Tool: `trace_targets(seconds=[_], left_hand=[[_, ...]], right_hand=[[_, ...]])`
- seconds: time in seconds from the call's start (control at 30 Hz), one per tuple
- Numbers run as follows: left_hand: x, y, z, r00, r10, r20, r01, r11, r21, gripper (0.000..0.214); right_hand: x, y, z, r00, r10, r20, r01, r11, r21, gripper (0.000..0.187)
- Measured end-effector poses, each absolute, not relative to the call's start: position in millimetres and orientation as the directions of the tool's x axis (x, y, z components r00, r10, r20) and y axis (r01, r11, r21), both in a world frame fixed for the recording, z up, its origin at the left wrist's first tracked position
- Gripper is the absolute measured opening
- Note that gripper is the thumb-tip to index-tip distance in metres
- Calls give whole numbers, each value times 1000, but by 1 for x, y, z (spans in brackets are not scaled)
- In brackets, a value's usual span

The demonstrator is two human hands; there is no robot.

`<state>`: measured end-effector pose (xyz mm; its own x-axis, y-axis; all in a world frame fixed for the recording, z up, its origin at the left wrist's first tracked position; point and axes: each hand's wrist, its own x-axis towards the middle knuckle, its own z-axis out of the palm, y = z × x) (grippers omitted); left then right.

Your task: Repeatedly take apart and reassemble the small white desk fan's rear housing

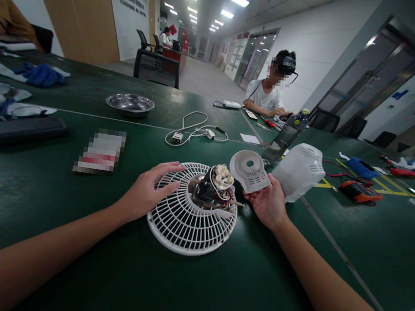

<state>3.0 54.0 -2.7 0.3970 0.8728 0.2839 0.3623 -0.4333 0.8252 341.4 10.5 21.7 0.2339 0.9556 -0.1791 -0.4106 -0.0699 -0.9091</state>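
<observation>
A white round fan grille lies on the green table in front of me. On its middle sits a motor assembly with black housing, cream plastic parts and thin wires. My left hand rests over the grille's left rim, fingers stretched and thumb apart. To the right, my right hand holds a white vented motor cover, tilted up off the table. The fingers behind the cover are partly hidden. Just beyond that hand stands a larger white plastic housing.
A bottle stands behind the cover. A cable, a metal bowl, a blurred packet and a black case lie left and beyond. An orange multimeter is at right. Another person sits opposite.
</observation>
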Motion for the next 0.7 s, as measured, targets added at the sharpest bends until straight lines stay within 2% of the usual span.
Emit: trace_targets(seconds=[0.7], left_hand=[[4, 53, -2, 400, 865, 304, 355, -452, 818, 48]], right_hand=[[342, 9, 20, 223, 959, -174, -417, -67, -907, 35]])
